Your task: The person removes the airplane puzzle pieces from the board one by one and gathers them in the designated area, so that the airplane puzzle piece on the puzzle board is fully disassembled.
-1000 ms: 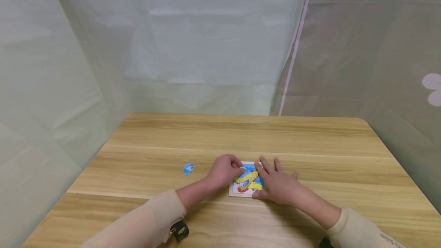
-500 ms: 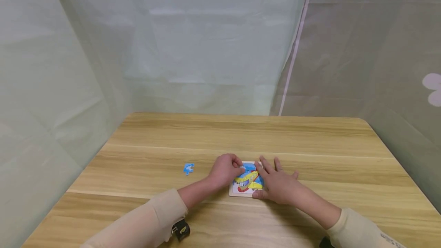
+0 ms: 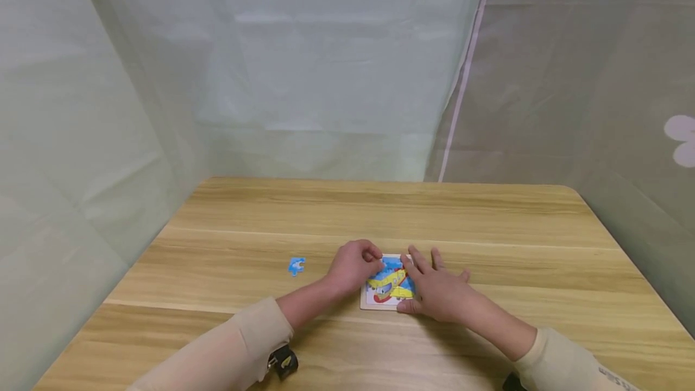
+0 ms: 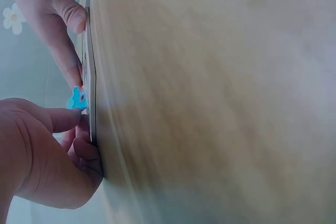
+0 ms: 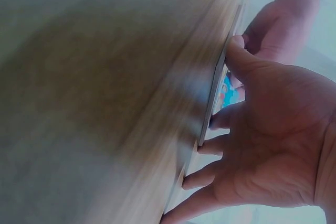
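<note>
A small framed jigsaw puzzle with a yellow airplane picture lies on the table. My left hand is over its upper left part. Between that hand's thumb and fingers is a blue puzzle piece, tilted up from the board in the left wrist view. The piece's lower edge is partly hidden by the fingers. Fingers spread, my right hand rests along the puzzle's right side, its thumb on the near edge of the frame. That hand covers some of the picture.
One loose blue and white puzzle piece lies on the wooden table, left of my left hand. Pale cloth hangs behind the table and at its sides.
My left hand shifts very slightly at the puzzle's upper left, still pinching the blue piece. My right hand stays in place on the right side.
</note>
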Action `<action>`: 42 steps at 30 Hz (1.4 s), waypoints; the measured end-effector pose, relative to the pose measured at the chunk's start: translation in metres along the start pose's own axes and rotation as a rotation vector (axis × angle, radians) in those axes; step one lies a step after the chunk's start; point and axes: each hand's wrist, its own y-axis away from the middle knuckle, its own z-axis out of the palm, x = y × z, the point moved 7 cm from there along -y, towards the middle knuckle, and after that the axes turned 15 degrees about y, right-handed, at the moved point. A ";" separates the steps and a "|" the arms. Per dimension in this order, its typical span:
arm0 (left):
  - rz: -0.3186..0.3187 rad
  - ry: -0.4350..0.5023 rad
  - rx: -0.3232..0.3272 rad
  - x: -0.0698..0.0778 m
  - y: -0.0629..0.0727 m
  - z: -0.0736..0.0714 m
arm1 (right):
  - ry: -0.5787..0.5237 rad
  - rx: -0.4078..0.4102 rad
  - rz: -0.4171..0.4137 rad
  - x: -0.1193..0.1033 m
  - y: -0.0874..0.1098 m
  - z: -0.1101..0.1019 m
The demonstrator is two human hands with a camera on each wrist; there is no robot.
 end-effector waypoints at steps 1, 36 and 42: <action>-0.003 0.006 -0.005 0.000 0.000 0.000 | 0.000 0.001 0.001 0.000 0.000 0.000; -0.022 0.110 -0.012 0.001 -0.002 -0.003 | -0.002 0.024 0.000 -0.004 0.002 -0.006; -0.040 0.091 0.001 -0.005 0.000 -0.009 | -0.009 0.015 0.001 -0.005 0.002 -0.006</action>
